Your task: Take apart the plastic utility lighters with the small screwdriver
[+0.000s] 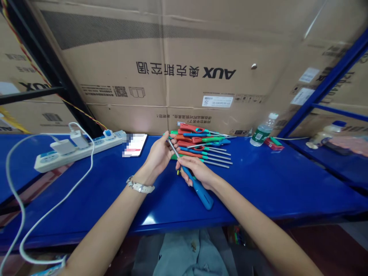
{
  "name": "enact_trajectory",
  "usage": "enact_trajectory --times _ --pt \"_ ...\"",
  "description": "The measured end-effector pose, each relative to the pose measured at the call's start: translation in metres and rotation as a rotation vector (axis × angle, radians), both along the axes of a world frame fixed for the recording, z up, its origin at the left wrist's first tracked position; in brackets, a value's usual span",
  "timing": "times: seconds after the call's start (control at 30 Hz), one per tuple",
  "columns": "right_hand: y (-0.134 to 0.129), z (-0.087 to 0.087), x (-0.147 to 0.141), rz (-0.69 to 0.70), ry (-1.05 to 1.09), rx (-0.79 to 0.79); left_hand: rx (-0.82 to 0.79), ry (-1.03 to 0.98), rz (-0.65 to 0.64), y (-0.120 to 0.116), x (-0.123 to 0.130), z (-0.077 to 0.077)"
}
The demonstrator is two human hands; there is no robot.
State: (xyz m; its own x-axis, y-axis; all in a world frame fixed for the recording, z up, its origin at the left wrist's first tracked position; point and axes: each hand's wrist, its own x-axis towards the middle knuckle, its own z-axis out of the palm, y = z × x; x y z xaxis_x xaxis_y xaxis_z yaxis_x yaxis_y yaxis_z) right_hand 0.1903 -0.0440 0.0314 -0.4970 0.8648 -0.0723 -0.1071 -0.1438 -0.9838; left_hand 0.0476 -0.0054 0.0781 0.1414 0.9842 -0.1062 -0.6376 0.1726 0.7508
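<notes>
A blue long-reach lighter (202, 192) slants over the front of the table, its handle end toward me and its metal tube pointing up and left. My right hand (198, 170) is wrapped round it where handle and tube meet; a small yellow bit shows by these fingers. At the tube's far end, my left hand (161, 151) pinches the metal between thumb and fingers, hiding the tip. Just behind both hands lies a pile of similar lighters (198, 140) in red, blue, orange and green, most with their tubes to the right.
On the left, a white power strip (83, 151) carries chargers and a looping white cable (92, 153). A phone (135, 145) with a lit screen lies near it. A water bottle (263, 130) and a small red-green box (274, 144) stand right. Cardboard (184, 46) walls the back of the blue table (258, 191).
</notes>
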Motion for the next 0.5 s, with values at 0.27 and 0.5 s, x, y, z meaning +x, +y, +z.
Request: enact_trajectory --times 0.27,0.5 --pt "-0.005 0.002 -0.015 0.0 -0.01 0.07 0.118 -0.105 0.283 -0.004 0.008 0.006" --pt "-0.003 0.0 -0.009 0.008 -0.025 0.034 0.168 -0.071 0.162 0.006 0.006 -0.005"
